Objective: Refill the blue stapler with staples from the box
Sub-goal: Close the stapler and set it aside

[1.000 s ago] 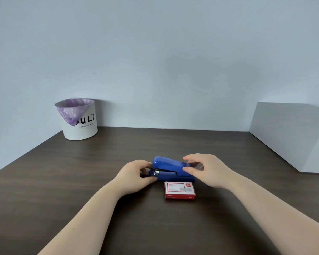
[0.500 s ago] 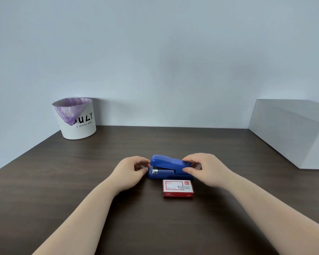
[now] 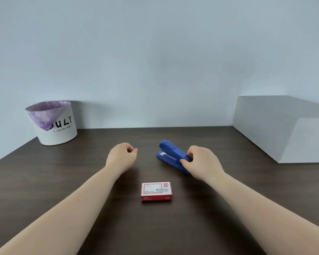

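Note:
The blue stapler (image 3: 170, 153) lies on the dark wooden table (image 3: 63, 172), angled with its nose toward the far left. My right hand (image 3: 201, 162) grips its rear end between thumb and fingers. My left hand (image 3: 122, 157) hovers to the left of the stapler, apart from it, fingers curled closed and holding nothing. The red and white staple box (image 3: 156, 191) lies closed on the table nearer to me, between my forearms.
A white bin (image 3: 52, 124) with a purple liner stands at the far left against the wall. A large white box (image 3: 284, 127) sits at the far right. The wall runs along the table's back edge.
My left hand has let go of the stapler and pulled away to the left. My right hand has swung the stapler to the right and turned it diagonal, farther from the box.

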{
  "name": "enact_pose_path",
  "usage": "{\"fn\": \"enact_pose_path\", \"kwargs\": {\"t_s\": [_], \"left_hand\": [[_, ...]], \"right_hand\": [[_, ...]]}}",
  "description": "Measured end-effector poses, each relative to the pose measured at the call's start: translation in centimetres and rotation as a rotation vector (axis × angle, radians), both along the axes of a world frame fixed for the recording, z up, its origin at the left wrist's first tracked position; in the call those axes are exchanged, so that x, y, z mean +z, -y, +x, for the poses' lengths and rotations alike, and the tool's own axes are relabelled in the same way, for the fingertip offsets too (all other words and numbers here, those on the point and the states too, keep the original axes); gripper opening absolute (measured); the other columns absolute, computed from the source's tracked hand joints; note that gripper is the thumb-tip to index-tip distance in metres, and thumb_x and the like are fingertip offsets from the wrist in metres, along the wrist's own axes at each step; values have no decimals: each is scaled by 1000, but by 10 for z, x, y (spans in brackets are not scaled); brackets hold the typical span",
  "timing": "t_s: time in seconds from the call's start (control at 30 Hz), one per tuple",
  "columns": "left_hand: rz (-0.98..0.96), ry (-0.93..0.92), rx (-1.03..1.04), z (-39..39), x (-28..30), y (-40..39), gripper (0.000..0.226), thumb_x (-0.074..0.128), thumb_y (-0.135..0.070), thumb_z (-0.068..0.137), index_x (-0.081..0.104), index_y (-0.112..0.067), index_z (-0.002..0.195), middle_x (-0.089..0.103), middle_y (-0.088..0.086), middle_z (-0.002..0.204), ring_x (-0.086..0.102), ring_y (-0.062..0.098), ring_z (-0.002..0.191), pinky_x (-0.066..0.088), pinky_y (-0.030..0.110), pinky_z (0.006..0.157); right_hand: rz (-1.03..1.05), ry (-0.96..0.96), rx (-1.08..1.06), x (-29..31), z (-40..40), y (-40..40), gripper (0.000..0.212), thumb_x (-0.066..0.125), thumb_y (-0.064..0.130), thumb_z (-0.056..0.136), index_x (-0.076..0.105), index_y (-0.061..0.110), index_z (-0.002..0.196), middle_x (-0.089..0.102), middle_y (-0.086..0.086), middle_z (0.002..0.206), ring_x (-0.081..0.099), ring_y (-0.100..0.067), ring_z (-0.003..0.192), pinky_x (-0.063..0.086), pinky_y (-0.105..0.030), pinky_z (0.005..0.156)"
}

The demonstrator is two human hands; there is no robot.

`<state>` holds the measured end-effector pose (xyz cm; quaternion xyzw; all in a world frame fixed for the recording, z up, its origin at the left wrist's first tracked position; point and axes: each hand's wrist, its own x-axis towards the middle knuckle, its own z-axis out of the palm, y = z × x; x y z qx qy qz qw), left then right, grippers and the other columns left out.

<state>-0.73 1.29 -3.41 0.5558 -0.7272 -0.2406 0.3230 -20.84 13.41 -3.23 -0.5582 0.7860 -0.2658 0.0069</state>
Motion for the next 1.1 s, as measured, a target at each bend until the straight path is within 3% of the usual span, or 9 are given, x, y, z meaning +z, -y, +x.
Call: {"fn": "enact_pose_path", "kwargs": {"t_s": [0.43,0.67,0.87,1.1], "left_hand": [[4,215,-199,-150,3,25,24,51,-30,84,50,-24,60,64,2,81,59,25,84,45,31,74],[-43,294,-316,-214,-8,18,14,51,-30,85,55,-19,77,59,-1,89,57,25,95,46,33,81],[-56,325,-352,-243,-11,21,13,52,-31,85,52,-20,77,60,0,92,58,26,98,45,33,81],[-75,346,-340,-249,-10,18,12,52,-29,85,54,-19,80,65,3,102,57,26,99,43,31,77]], "right_hand": [[-116,61,-396,-10,-153,19,15,52,21,87,50,6,84,60,-15,90,50,-29,74,39,-34,60],[-189,93,-503,-16,-209,42,20,48,17,92,54,-1,99,61,-20,102,48,-30,75,37,-34,61],[-200,41,-551,-23,-232,59,19,43,11,95,54,-1,102,59,-22,107,59,-39,93,38,-35,63],[-142,-176,-534,-24,-227,57,19,47,1,89,48,5,108,41,-21,121,42,-32,62,33,-35,53]]}}
